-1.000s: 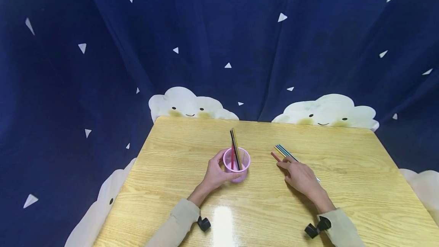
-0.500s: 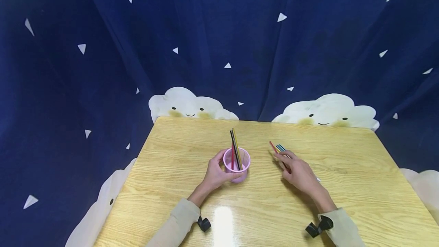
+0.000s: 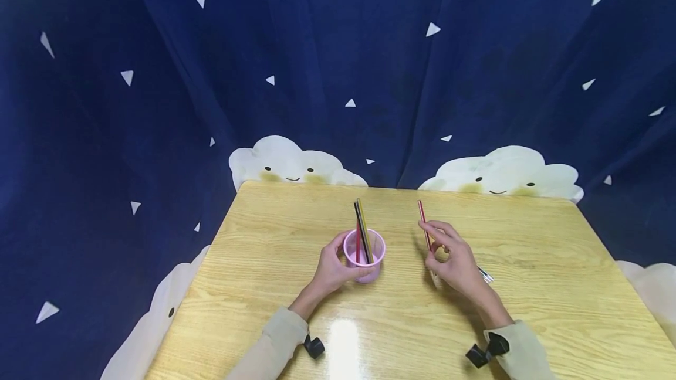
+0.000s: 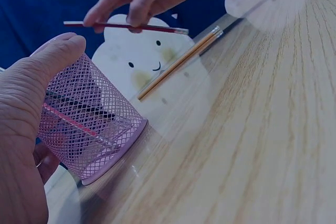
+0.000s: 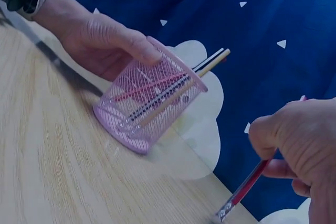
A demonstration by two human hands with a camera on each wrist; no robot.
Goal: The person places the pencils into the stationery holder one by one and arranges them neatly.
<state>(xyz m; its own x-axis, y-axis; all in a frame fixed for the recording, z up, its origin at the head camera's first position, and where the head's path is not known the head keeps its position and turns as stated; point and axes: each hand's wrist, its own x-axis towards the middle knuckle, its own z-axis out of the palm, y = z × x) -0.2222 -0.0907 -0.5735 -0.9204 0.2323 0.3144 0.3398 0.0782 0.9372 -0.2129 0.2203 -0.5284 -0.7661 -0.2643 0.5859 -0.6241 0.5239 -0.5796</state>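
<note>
My left hand [image 3: 333,268] grips a pink mesh pencil cup [image 3: 371,275], thumb and fingers around its side, its base at the tabletop. Several pencils [image 3: 362,224], among them red, black and yellow ones, lean inside the cup. To the right of it, my right hand [image 3: 454,260] pinches a red pencil [image 3: 421,212] between thumb and fingers. In the left wrist view that red pencil [image 4: 121,25] is held above the table, apart from the cup. Loose pencils [image 4: 178,65] lie on the wood beyond the cup; in the head view the right hand mostly covers them.
The wooden table [image 3: 264,210] has its far edge against a dark blue curtain [image 3: 338,46] printed with white triangles and smiling clouds. Black wrist cameras [image 3: 314,346] sit at both sleeves. A bright reflection lies on the near part of the tabletop.
My right hand has picked the red pencil up from beside the other loose pencils and turned it more upright. The left hand and the cup have stayed in place.
</note>
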